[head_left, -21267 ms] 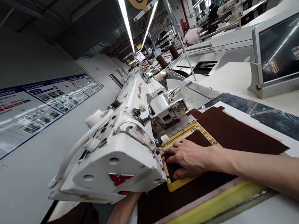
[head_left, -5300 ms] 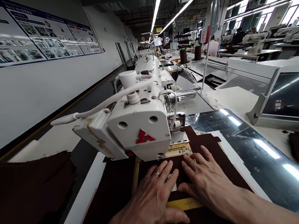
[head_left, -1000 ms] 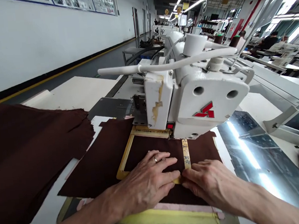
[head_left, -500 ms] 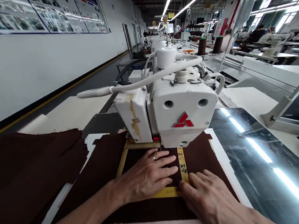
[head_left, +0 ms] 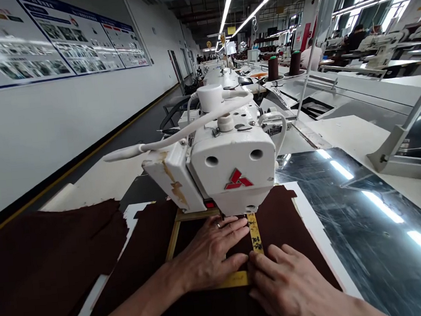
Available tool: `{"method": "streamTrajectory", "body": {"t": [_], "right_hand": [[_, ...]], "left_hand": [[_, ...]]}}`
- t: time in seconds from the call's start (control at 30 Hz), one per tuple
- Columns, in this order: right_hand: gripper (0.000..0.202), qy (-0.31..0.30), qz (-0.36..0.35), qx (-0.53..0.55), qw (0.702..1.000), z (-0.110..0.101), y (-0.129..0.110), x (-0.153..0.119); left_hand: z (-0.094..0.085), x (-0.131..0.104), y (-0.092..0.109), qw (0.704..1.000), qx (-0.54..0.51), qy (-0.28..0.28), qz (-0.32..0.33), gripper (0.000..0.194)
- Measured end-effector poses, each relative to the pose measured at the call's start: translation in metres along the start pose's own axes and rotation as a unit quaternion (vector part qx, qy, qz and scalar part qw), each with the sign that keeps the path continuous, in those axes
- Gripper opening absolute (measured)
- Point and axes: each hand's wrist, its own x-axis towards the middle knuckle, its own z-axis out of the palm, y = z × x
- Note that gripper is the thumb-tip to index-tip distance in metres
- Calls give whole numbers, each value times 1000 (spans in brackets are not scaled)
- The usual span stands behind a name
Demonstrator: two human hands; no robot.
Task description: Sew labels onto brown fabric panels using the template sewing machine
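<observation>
My left hand (head_left: 213, 251) lies flat on dark brown fabric inside a yellow frame (head_left: 254, 233), fingers apart, with a ring on one finger. Its fingertips are close below the head of a white sewing machine (head_left: 235, 168). My right hand (head_left: 287, 279) rests at the frame's lower right corner, fingers bent over that corner; whether they pinch it is hard to see. Brown fabric (head_left: 277, 211) spreads around the frame, over a white sheet (head_left: 305, 208). The machine's needle area is mostly hidden.
More brown fabric (head_left: 50, 260) lies at the left. A glossy dark panel (head_left: 347, 205) covers the right side of the table. Two brown thread cones (head_left: 273, 69) stand behind the machine. Further back, people sit among other machines.
The view has shifted, so the machine head appears further left. My left hand's fingers have drawn a little closer together, and the thumb reaches nearer to my right hand.
</observation>
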Motion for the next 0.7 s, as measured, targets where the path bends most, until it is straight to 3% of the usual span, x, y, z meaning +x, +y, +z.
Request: {"method": "streamTrajectory", "body": {"t": [0.17,0.43,0.57,0.7], "right_hand": [[19,-3,3,1,1000,1,1,1],[19,-26,20,13,999,6,0,-1],[23,-27,25,18,999,2,-1,-3],[20,-35,25,23,999,-1,-2,-4]], "left_hand": [[6,2,-2,999,6,32,4,41],[10,4,-6,999,20,24,30,39],[10,0,-2,998,8,36,44,25],[6,-4,5,998,-7,27,48,26]]}}
